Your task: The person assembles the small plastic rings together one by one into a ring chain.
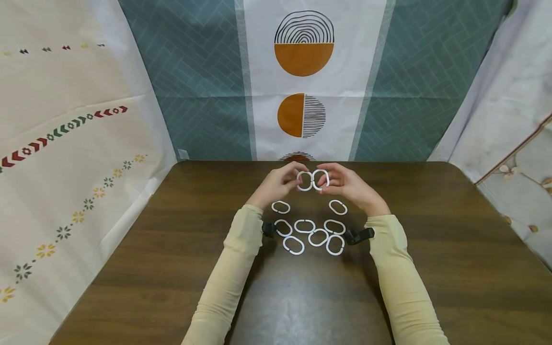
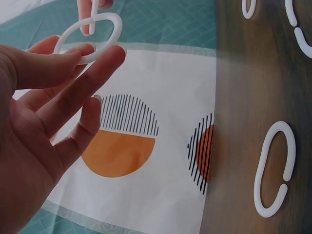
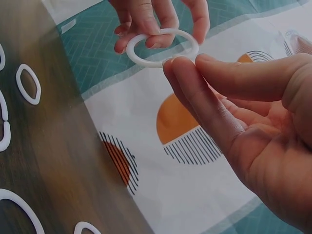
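My left hand (image 1: 276, 184) pinches a white oval plastic link (image 1: 304, 190) between thumb and fingers, raised above the far part of the table. Opposite it, my right hand (image 1: 351, 188) pinches a second white link (image 1: 328, 178). The two links meet edge to edge in the head view. In the left wrist view the second link (image 2: 94, 14) crosses the rim of the left-hand link (image 2: 118, 29); whether they are hooked together I cannot tell. In the right wrist view the right fingertips hide most of the second link.
Several more white links lie on the brown wooden table (image 1: 181, 249) between my forearms, among them a link (image 1: 272, 206) at the left and a link (image 1: 346, 209) at the right. Each has a small gap in its side. A patterned cloth (image 1: 207, 96) hangs behind the table.
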`<move>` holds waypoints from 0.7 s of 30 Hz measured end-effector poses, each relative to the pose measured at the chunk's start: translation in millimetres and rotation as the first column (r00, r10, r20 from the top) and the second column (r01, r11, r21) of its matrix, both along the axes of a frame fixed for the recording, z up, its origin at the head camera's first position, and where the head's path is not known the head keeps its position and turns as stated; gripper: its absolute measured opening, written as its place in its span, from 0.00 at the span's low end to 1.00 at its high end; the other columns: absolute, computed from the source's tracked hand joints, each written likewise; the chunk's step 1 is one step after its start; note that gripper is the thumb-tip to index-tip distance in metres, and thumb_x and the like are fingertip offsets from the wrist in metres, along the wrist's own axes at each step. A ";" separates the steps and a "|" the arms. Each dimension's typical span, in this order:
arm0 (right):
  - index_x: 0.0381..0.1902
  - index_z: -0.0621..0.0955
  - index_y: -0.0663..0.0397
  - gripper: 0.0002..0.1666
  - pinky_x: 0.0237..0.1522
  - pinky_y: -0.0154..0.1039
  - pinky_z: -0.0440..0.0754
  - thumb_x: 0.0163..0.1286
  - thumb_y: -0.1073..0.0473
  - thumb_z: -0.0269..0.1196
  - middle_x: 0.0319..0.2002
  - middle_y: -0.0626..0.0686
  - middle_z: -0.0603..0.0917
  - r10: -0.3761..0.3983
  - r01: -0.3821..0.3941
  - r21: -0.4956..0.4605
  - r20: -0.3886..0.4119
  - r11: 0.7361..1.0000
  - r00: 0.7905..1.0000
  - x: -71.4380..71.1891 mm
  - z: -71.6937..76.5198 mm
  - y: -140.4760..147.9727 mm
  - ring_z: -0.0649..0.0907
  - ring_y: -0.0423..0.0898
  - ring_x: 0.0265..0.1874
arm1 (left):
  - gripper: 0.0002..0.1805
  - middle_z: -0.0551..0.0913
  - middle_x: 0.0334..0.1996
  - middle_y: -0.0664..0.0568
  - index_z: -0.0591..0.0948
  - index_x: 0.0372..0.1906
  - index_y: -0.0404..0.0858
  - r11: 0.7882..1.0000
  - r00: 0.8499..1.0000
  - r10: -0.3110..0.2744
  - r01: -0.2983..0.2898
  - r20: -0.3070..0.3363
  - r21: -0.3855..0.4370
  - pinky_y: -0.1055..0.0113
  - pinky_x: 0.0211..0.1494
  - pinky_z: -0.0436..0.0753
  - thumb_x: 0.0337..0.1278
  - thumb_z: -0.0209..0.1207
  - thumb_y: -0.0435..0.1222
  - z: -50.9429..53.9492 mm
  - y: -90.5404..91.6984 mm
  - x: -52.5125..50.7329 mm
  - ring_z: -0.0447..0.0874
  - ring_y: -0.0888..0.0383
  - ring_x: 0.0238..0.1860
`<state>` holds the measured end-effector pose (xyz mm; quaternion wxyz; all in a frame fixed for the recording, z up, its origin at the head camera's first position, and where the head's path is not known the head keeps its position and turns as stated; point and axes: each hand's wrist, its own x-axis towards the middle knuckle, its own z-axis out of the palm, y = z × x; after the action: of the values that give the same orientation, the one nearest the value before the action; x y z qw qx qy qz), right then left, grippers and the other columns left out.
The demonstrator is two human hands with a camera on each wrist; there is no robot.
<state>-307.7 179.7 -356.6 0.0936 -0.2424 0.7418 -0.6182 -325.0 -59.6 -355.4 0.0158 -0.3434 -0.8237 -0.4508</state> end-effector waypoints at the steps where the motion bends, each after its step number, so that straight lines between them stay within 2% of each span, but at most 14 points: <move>1: 0.68 0.62 0.68 0.36 0.46 0.32 0.84 0.64 0.75 0.60 0.41 0.65 0.78 0.003 -0.003 -0.002 0.001 1.000 1.000 0.0 0.8 -0.5 0.85 0.38 0.36 | 0.17 0.81 0.35 0.43 0.75 0.55 0.43 1.000 1.000 -0.001 0.001 -0.002 0.003 0.56 0.43 0.84 0.64 0.55 0.25 0.8 -0.1 0.0 0.85 0.45 0.38; 4: 0.68 0.61 0.68 0.36 0.46 0.33 0.84 0.64 0.76 0.59 0.40 0.59 0.79 0.004 -0.004 -0.006 0.014 1.000 1.000 0.5 2.5 -1.3 0.86 0.38 0.37 | 0.17 0.81 0.37 0.38 0.75 0.55 0.43 1.000 1.000 -0.002 0.002 -0.005 -0.002 0.54 0.44 0.84 0.64 0.55 0.26 3.0 -1.1 1.0 0.85 0.46 0.37; 8: 0.68 0.62 0.66 0.35 0.46 0.33 0.84 0.65 0.76 0.59 0.38 0.52 0.79 -0.001 0.001 -0.008 0.023 1.000 1.000 1.1 2.4 -0.3 0.86 0.38 0.37 | 0.17 0.82 0.38 0.38 0.75 0.55 0.43 0.999 1.000 0.008 -0.009 -0.029 -0.036 0.62 0.40 0.83 0.65 0.56 0.27 6.0 -0.6 3.0 0.85 0.52 0.35; 11: 0.68 0.61 0.68 0.34 0.47 0.35 0.84 0.65 0.76 0.58 0.38 0.52 0.79 0.002 -0.002 -0.018 0.015 1.000 1.000 1.3 1.7 0.4 0.86 0.38 0.37 | 0.16 0.83 0.37 0.39 0.75 0.55 0.44 0.998 0.998 0.021 -0.024 -0.053 -0.062 0.68 0.38 0.81 0.65 0.56 0.28 7.5 1.1 4.0 0.84 0.55 0.34; 14: 0.68 0.60 0.69 0.34 0.48 0.36 0.84 0.65 0.77 0.57 0.38 0.52 0.78 0.007 -0.006 -0.035 0.021 0.999 1.000 1.0 1.0 0.1 0.86 0.38 0.38 | 0.16 0.83 0.36 0.41 0.76 0.54 0.44 0.997 0.997 0.030 -0.035 -0.070 -0.075 0.68 0.37 0.81 0.65 0.56 0.28 7.8 2.2 4.2 0.83 0.58 0.33; 21: 0.68 0.57 0.74 0.34 0.47 0.33 0.84 0.66 0.77 0.55 0.39 0.57 0.77 0.031 -0.028 -0.081 0.042 0.996 0.999 0.1 -0.6 0.6 0.86 0.39 0.38 | 0.16 0.82 0.36 0.44 0.76 0.54 0.43 0.998 0.997 0.039 -0.042 -0.060 -0.040 0.67 0.39 0.82 0.64 0.57 0.27 8.2 3.3 4.8 0.86 0.50 0.36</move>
<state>-307.6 180.3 -357.2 0.1088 -0.2436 0.7106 -0.6510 -320.2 -56.3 -347.2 0.0421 -0.3400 -0.8388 -0.4230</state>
